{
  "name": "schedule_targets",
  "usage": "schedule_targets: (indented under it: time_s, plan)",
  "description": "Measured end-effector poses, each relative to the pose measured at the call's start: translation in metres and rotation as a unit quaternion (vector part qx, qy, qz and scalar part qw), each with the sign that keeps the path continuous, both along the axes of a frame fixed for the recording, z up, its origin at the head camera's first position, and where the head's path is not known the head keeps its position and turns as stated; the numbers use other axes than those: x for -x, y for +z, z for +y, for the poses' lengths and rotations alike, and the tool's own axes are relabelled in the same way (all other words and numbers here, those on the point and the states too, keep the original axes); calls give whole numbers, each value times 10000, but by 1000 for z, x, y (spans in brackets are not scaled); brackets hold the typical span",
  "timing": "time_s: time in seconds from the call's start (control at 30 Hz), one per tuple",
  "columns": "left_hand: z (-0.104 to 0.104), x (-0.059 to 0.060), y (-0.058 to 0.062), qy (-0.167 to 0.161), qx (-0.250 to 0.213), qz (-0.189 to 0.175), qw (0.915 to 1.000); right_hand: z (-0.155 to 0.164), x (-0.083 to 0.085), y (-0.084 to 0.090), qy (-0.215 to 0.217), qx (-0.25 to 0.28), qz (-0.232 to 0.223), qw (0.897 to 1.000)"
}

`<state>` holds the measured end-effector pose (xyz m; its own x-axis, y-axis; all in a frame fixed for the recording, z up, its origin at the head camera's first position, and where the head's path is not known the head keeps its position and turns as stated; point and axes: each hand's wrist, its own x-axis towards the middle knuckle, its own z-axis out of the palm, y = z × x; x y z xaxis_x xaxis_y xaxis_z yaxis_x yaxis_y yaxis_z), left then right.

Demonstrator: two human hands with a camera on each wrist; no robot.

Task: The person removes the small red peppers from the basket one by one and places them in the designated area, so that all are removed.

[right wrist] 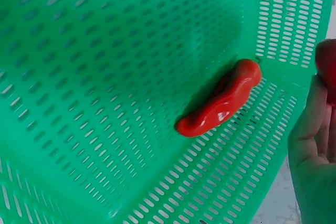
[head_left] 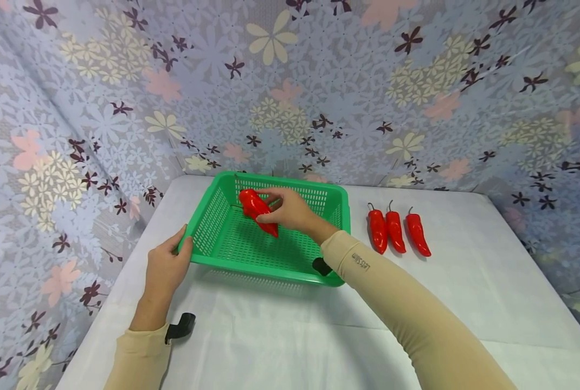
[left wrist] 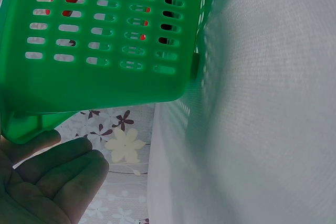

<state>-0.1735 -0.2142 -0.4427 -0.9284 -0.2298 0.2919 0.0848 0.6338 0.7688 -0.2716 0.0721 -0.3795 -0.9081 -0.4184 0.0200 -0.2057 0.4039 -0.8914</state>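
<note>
A green plastic basket [head_left: 270,276] with slotted walls stands on the white-covered table. My left hand [head_left: 168,265] pinches its rim at the near left corner; the left wrist view shows those fingers [left wrist: 79,166] by the basket's rim. Inside the basket's left part, my right hand [head_left: 290,210] holds a glossy red pepper [head_left: 266,221] between thumb and fingers, tip toward me. In the right wrist view another red pepper [right wrist: 223,106] lies in the basket, while the held one [right wrist: 326,66] shows only partly at the right edge.
Three red peppers with stems, a left one [head_left: 378,232], a middle one [head_left: 395,232] and a right one [head_left: 418,234], lie on the table right of the basket. Flower-patterned cloth [head_left: 348,108] rises behind the table and at its sides. Dark wrist cameras sit on both wrists.
</note>
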Motion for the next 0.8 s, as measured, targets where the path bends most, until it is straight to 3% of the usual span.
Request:
schedule_targets:
  time_s: [0.3,0.8]
  plan:
    - [0,0,0,0,8,14,10000,6,-2,18,-324,104,-66,9994]
    - [1,-1,1,129,43,-217,9997,45,-5,44,-953,-59,61,9954]
